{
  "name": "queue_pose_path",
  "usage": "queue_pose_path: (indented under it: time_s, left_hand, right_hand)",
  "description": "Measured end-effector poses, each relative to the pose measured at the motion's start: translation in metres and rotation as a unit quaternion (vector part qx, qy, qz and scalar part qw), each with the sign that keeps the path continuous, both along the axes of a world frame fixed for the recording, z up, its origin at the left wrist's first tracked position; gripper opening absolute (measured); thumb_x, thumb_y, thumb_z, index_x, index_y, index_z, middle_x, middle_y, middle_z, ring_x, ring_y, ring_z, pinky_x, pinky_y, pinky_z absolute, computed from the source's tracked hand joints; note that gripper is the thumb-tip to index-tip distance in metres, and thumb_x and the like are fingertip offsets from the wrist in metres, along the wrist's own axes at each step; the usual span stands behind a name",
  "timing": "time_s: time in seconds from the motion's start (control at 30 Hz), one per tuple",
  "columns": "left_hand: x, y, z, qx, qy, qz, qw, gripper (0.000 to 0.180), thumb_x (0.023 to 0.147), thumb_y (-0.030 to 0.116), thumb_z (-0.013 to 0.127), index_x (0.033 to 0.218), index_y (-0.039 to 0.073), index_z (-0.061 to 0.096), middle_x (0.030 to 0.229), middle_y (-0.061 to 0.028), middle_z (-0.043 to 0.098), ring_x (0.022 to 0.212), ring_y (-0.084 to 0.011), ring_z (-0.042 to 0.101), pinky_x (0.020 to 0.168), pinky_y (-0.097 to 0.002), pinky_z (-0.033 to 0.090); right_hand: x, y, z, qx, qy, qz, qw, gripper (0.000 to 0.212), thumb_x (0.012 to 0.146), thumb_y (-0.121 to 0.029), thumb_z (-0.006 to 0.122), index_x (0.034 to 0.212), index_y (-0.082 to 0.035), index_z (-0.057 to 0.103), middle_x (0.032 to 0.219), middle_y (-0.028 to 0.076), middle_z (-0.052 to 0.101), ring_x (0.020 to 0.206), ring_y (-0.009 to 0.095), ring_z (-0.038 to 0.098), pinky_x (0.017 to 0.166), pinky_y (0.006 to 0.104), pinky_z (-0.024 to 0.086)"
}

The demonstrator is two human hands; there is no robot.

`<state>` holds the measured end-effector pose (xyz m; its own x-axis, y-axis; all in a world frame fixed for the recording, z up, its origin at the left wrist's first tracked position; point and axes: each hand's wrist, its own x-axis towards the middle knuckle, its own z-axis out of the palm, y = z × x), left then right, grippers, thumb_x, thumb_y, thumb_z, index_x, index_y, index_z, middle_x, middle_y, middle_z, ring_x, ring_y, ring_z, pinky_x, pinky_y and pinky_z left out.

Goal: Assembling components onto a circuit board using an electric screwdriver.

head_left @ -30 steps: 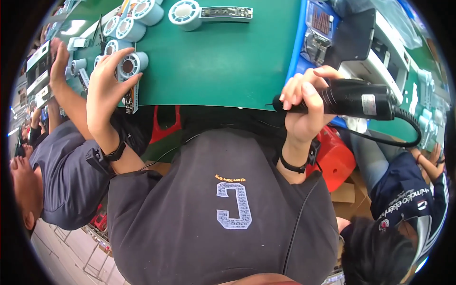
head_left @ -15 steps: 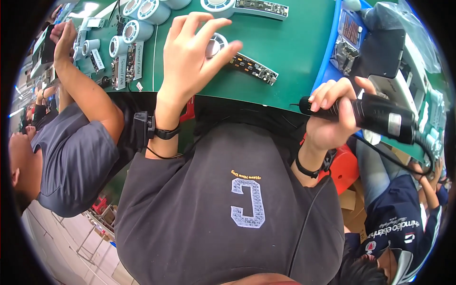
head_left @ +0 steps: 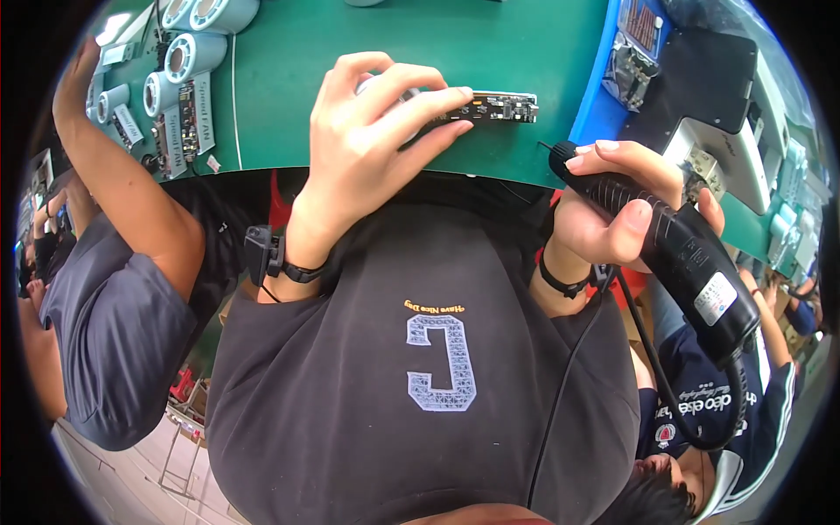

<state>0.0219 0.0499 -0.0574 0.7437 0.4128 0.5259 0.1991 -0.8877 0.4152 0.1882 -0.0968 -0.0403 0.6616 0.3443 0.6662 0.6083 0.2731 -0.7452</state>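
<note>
Near the front edge of the green desk point(head_left: 367, 96), the left hand point(head_left: 367, 144) lies with fingers spread, its fingertips pressing down a narrow dark circuit strip point(head_left: 494, 108). The right hand point(head_left: 612, 210) is closed around a black corded power tool point(head_left: 691, 262) bearing a small white rectangular label, held just off the front edge. Pale blue tape rolls point(head_left: 179, 61) with white labels lie toward the left edge, beside another person's raised arm point(head_left: 122, 192). A blue tray point(head_left: 612, 79) borders the desk's right edge.
</note>
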Motion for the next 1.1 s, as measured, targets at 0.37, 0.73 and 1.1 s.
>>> queue_pose_path:
  time_s: [0.37, 0.73, 1.1]
  left_hand:
    - [0.004, 0.006, 0.013, -0.099, 0.046, -0.019, 0.994, 0.027, 0.073, 0.016, 0.089, 0.098, 0.014, 0.079, 0.093, 0.0012, 0.067, 0.089, -0.0218, 0.059, 0.075, -0.0339, 0.049]
    - [0.004, 0.011, 0.025, -0.1, 0.121, -0.057, 0.986, 0.028, 0.077, 0.013, 0.086, 0.103, 0.01, 0.077, 0.096, -0.002, 0.066, 0.086, -0.0221, 0.06, 0.073, -0.0329, 0.048]
    - [0.011, 0.01, 0.023, -0.081, 0.04, -0.075, 0.993, 0.027, 0.076, 0.012, 0.088, 0.1, 0.009, 0.076, 0.093, -0.0008, 0.07, 0.078, -0.0171, 0.06, 0.056, -0.0279, 0.042]
  right_hand:
    - [0.012, 0.001, -0.001, -0.03, -0.034, 0.028, 0.999, 0.062, 0.091, -0.021, 0.05, 0.14, 0.004, 0.023, 0.074, 0.03, 0.065, 0.042, 0.024, 0.058, 0.045, 0.0334, 0.057]
    - [0.006, -0.005, 0.001, -0.031, 0.087, 0.133, 0.987, 0.044, 0.097, -0.035, 0.063, 0.107, 0.006, 0.051, 0.089, 0.019, 0.07, 0.071, 0.02, 0.07, 0.071, 0.0291, 0.057]
    - [-0.012, 0.002, 0.015, 0.168, 0.11, 0.149, 0.968, 0.061, 0.098, -0.034, 0.048, 0.146, -0.004, 0.027, 0.076, 0.018, 0.057, 0.046, 0.025, 0.055, 0.047, 0.0385, 0.053]
